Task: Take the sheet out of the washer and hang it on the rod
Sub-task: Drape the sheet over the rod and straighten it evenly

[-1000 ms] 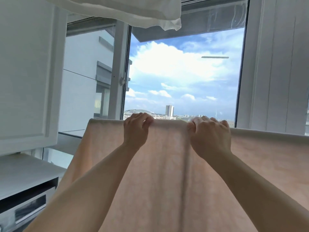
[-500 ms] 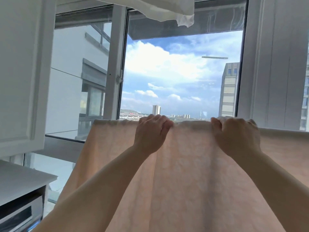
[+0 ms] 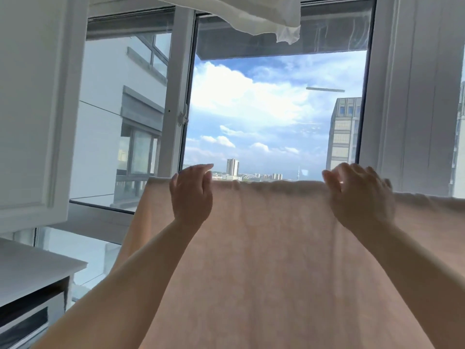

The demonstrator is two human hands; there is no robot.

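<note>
A pale peach sheet [image 3: 271, 248] hangs in front of the window, and its top edge runs level as a fold. The rod beneath that fold is hidden by the cloth. My left hand [image 3: 192, 195] is at the top edge near the sheet's left end, with straight, parted fingers rising above the fold and gripping nothing. My right hand [image 3: 359, 195], blurred, lies over the top edge further right. Its thumb is lifted and its fingers are spread.
A white cloth [image 3: 251, 13] hangs overhead at the top. A white cabinet door [image 3: 32, 109] stands close on the left. Below it are a white counter [image 3: 30, 270] and a dark appliance front [image 3: 22, 323]. The window frame [image 3: 176, 96] is just behind the sheet.
Both hands slid apart along the top edge, spreading the sheet wider. Their fingers, curled on the fold before, have opened. The view has shifted slightly left.
</note>
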